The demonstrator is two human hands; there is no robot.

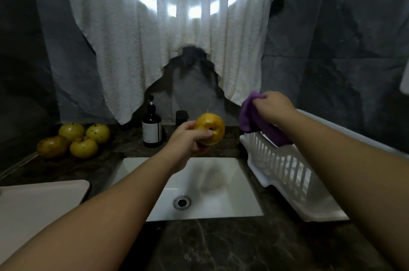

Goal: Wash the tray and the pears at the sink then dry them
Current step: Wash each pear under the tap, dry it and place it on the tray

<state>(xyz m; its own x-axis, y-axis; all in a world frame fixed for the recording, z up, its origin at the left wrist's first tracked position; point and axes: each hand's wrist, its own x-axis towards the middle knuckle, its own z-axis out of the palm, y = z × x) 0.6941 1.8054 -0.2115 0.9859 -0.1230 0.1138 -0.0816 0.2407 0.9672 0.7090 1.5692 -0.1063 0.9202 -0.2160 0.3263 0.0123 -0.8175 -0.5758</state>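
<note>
Pear (209, 129): gripped in the left hand (188, 137) above the sink (243, 199), probably held clear for drying. Purple cloth (254, 119): clutched in the right hand (273, 106) over the white drying rack (285, 171), apparently readied for wiping. Four pears (76, 140): grouped on the counter (210, 248), far left. Tray (39, 206): set at near left.

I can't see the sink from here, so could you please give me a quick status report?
Left hand grips round yellow pear above white sink. Right hand holds purple cloth. Four yellow pears wait on counter. Nothing blocking.
</note>
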